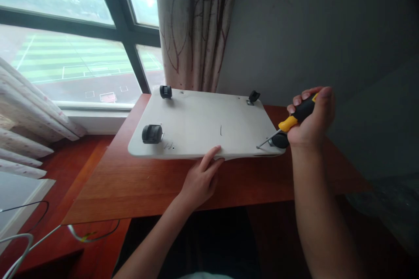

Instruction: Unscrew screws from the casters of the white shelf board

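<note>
A white board (199, 117) with rounded corners lies on the wooden table, its castered face up. Black casters stand near its corners: far left (166, 92), near left (152, 134), far right (253, 96) and near right (279, 140). My right hand (312, 117) is wrapped round the handle of a yellow-and-black screwdriver (288, 123). The screwdriver slants down to the left, and its tip meets the board at the near right corner, beside the caster. With my left hand (206, 174) I grip the board's near edge, one fingertip on top and other fingers lower at the rim.
The reddish-brown table (137, 187) reaches past the board on the left, front and right. A patterned curtain (196, 26) and a grey wall (310, 30) stand behind it. At left are a window (75, 69) and white cables (26, 244) beside the table.
</note>
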The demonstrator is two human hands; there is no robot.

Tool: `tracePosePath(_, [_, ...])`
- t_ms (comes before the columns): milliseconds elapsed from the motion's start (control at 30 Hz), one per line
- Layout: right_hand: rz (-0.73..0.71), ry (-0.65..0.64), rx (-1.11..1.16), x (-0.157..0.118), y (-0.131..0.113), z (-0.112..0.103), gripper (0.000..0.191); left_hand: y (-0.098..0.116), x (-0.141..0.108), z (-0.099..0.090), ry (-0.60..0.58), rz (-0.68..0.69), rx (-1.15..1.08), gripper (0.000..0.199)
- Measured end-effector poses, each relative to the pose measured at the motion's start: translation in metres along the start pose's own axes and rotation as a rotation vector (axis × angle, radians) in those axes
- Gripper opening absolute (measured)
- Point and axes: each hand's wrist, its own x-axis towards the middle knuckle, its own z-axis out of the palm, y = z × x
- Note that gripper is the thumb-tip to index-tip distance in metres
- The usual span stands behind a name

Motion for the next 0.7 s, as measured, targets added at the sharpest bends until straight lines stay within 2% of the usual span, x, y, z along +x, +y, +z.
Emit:
tracePosePath(67, [0.007,0.056,-0.004,0.001,0.003,-0.006,0.035,0.0,0.0,0.0,-0.001,0.0,-0.001,0.049])
tracePosePath(133, [0.035,0.06,0.016,0.001,0.003,-0.012,0.037,-0.001,-0.001,0.001,0.0,-0.003,-0.001,0.051])
tracePosePath(300, [0.089,0.033,0.094,0.001,-0.001,-0.013,0.044,-0.001,-0.001,0.001,0.006,-0.003,0.002,0.05])
tracePosePath(467, [0.219,-0.043,0.132,0.0,-0.005,-0.013,0.043,0.0,0.0,0.0,0.011,-0.001,0.002,0.048])
tracePosePath(700, [0.104,0.012,0.057,-0.005,0.001,-0.013,0.042,0.0,0.001,0.0,0.004,-0.002,0.002,0.049])
